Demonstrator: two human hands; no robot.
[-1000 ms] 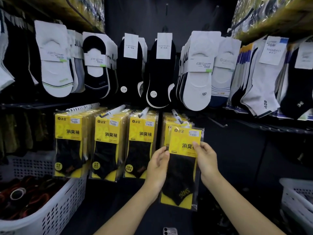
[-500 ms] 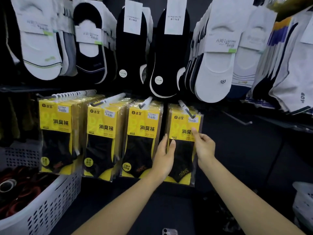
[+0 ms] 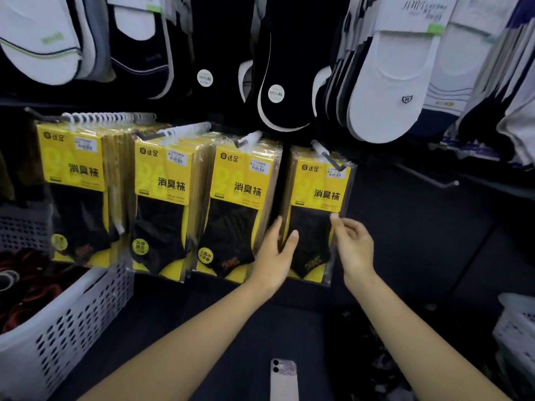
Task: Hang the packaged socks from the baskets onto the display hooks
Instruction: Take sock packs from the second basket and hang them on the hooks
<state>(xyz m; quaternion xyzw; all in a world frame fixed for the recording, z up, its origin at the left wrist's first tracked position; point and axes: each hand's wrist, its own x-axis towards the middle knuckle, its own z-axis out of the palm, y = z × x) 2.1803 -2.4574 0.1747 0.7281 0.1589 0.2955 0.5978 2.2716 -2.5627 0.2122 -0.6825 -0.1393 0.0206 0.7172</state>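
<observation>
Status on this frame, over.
Hands: left hand straight-fingered along sock pack left edge, thumb on front; right hand loose at its right edge. Pack hangs on the rightmost hook. Nothing blocking.

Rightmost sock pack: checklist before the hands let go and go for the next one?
1. Seated on hook: ok. The rightmost sock pack hangs from the hook, whose tip shows in front of it.
2. Hangs level: ok, in line with the neighbouring pack.
3. Left hand off: not ok. Straight fingers lie along the pack's left edge, thumb on its front.
4. Right hand off: cannot tell. It is loosely curled, with a fingertip at the pack's right edge.
5. Next pack available: cannot tell. The white basket at lower left holds dark and red items, too blurred to name.
</observation>
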